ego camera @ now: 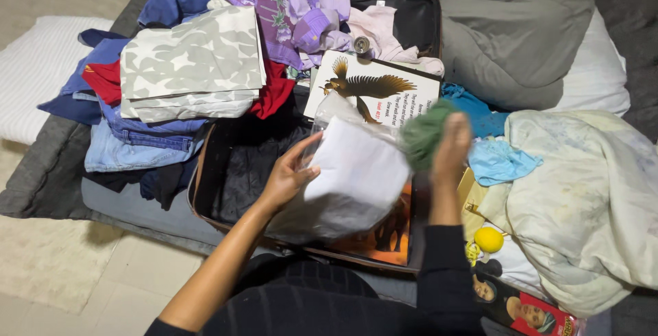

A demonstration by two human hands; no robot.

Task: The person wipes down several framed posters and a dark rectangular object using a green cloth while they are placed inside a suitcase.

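My left hand (289,173) grips the left side of a clear plastic bag holding a folded white cloth (356,175), held above an open dark suitcase (236,161). My right hand (449,145) is raised just right of the bag and holds a dark green bundle of fabric (423,130), blurred by motion. Under the bag lies a white card with a brown bird picture (373,86) and an orange printed sheet (384,236).
Folded clothes (192,62) pile on the suitcase's left edge, with purple and pink garments (301,14) behind. A grey duvet (514,27) and cream blanket (582,192) lie right. A yellow ball (489,238) and blue cloth (497,158) sit near my right arm.
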